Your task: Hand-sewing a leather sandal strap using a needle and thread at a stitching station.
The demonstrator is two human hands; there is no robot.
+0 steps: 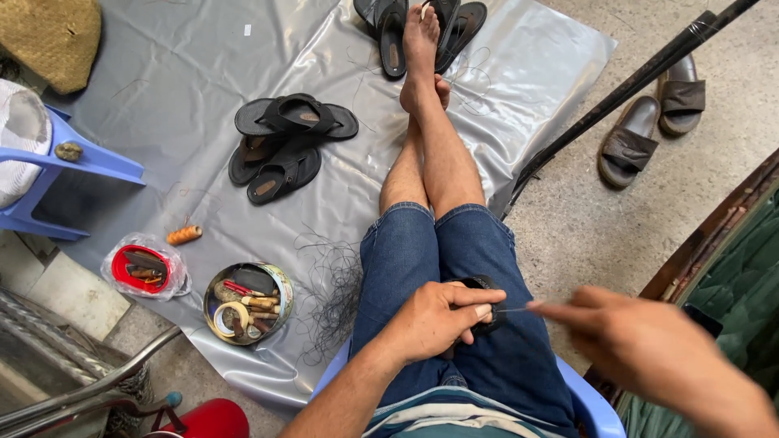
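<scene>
Left hand (438, 320) pins a small black strap-like leather piece (485, 312) on the lap, grip pressed together around it. Right hand (641, 341), blurred, grip pinching a thin needle or thread end (513, 309) at the piece's edge. Judgement: hold the piece firm against the thigh; draw straight, taut, fingers off the line. Piece: dark, mostly hidden. Round tin of tools (247, 302) lies on the grey plastic sheet (203, 65).

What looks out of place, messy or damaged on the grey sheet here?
A tangle of loose dark thread lies strewn on the grey sheet beside the round tin of tools. The black sandals are heaped unevenly. No damage is discernible.
</scene>
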